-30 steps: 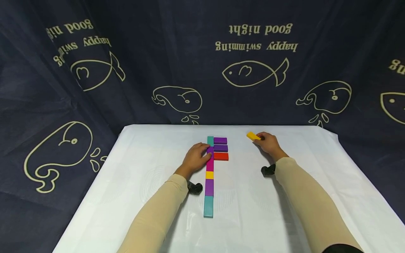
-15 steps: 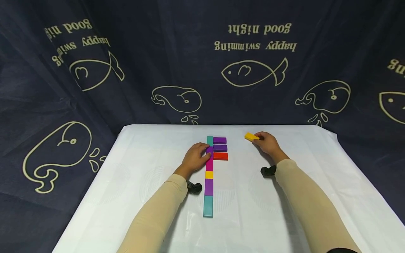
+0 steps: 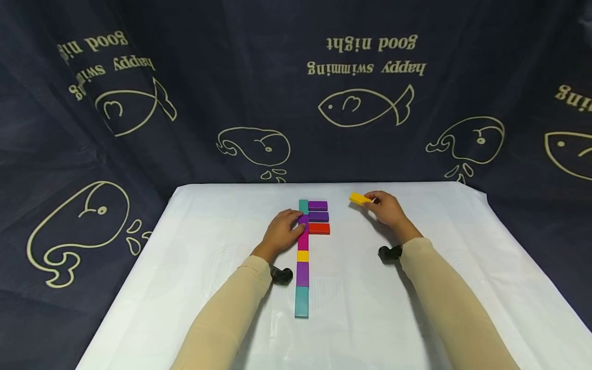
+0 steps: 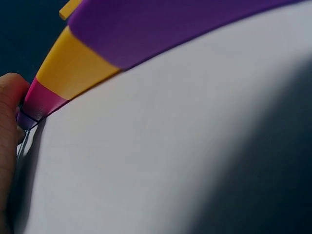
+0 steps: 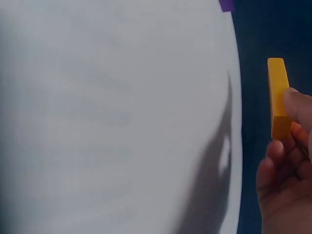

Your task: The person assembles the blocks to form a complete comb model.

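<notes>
My right hand (image 3: 387, 208) pinches a yellow block (image 3: 359, 199) between thumb and fingers, raised over the far part of the table. In the right wrist view the thumb lies on the yellow block's side, with several fingers beneath. My left hand (image 3: 283, 228) rests at a long row of coloured blocks, its thumb and forefinger reaching over a purple block (image 3: 303, 220). The row runs from a teal block (image 3: 302, 206) at the far end through a magenta block (image 3: 302, 241), a yellow one and a purple one to a near teal block (image 3: 301, 302).
Two purple blocks (image 3: 318, 217) and a red block (image 3: 319, 228) stick out sideways from the row's right side near its far end. A white cloth covers the table (image 3: 351, 308). Behind it hangs a dark curtain (image 3: 259, 61) with fish drawings.
My right hand has carried the yellow block a little left, toward the row. My left hand stays at the same place on the row. The whole view has shifted slightly.
</notes>
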The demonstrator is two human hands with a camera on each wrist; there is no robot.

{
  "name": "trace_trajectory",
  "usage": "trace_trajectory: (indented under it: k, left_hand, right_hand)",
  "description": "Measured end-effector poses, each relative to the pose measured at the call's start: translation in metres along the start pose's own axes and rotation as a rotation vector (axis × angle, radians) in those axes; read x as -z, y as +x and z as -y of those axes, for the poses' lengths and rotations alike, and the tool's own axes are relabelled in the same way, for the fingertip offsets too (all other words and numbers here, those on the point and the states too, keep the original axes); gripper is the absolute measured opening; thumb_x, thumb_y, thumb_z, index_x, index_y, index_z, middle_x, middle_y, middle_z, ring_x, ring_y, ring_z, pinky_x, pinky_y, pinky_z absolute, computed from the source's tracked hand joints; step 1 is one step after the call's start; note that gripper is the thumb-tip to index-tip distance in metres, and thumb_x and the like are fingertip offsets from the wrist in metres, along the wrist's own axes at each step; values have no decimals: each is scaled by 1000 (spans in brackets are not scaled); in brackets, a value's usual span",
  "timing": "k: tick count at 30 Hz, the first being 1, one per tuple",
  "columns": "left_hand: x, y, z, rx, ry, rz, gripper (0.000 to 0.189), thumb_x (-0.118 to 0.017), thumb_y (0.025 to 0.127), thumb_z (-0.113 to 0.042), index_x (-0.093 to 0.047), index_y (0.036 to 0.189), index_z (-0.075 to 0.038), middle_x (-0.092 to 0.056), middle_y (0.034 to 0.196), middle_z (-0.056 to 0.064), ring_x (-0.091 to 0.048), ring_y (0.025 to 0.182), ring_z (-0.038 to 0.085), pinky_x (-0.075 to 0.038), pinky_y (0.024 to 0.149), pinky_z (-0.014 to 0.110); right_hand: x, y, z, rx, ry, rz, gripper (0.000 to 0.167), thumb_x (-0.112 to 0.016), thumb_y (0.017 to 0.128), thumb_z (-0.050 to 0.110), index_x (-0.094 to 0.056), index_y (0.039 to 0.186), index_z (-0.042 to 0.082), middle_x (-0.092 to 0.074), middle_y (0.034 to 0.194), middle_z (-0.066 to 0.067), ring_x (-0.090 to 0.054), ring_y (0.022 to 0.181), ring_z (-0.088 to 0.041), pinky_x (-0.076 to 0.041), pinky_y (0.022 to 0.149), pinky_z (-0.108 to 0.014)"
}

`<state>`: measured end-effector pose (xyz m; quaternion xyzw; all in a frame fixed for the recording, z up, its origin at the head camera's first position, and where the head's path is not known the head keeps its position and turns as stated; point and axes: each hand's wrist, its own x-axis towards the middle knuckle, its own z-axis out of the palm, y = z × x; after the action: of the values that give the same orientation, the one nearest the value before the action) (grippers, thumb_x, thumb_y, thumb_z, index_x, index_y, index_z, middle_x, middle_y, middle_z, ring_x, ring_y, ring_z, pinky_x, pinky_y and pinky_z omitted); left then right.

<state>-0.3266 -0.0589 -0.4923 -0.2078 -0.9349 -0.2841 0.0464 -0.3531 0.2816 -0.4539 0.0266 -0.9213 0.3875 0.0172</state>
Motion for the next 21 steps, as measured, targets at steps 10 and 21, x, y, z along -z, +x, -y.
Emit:
trace_trajectory:
  k: [10, 21]
  left_hand:
    - [0, -2, 1, -12, -4, -8, 50, -55, 97, -36, -57, 140, -11, -55, 142, 6, -40, 138, 27, -28, 117, 41]
    - [1, -2, 0, -11, -6, -5, 51, -55, 97, -36, -56, 141, -11, -55, 142, 7, -40, 138, 27, -27, 117, 40]
  right_hand:
    - [-7, -17, 14, 104, 1, -7, 37, -64, 97, 20, -62, 129, 1, -61, 123, -19, -59, 105, -33, -52, 74, -36]
    - [-18, -30, 26, 183, 7, 7, 32, -67, 95, 17, -65, 123, 2, -63, 119, -15, -61, 103, -32, -53, 78, -39]
